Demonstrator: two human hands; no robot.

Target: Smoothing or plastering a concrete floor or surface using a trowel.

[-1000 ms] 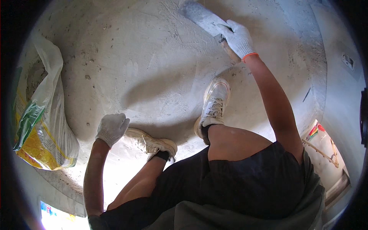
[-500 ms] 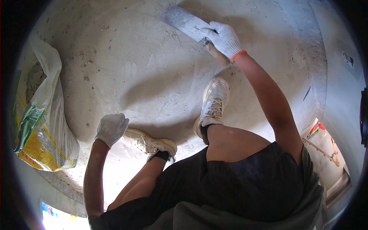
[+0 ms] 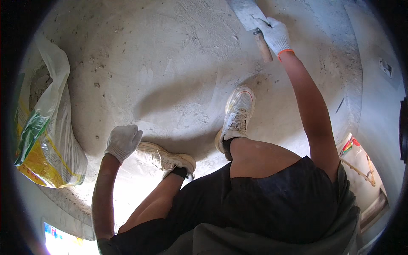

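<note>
My right hand (image 3: 275,35), in a white knit glove with an orange cuff, grips a plastering trowel (image 3: 247,13) at the far right of centre. Its flat metal blade reaches out to the upper left, partly cut off by the top edge of the view. The brown wooden handle (image 3: 264,47) sticks out below my glove. Over by my left shoe, my gloved left hand (image 3: 123,142) is curled closed, with nothing seen in it. Rough grey cement floor (image 3: 182,55) lies under the trowel, with scrape marks and small bumps on it.
An opened plastic bag (image 3: 55,136), white, yellow and green, stands at the left with grey material inside. My pale sneakers (image 3: 240,110) are planted on the floor. Small crumbs (image 3: 97,85) lie near the bag. A wall (image 3: 378,97) with a small box curves along the right.
My right hand has carried the trowel farther away and to the right, and its handle now points more steeply down. My left hand has stayed in place.
</note>
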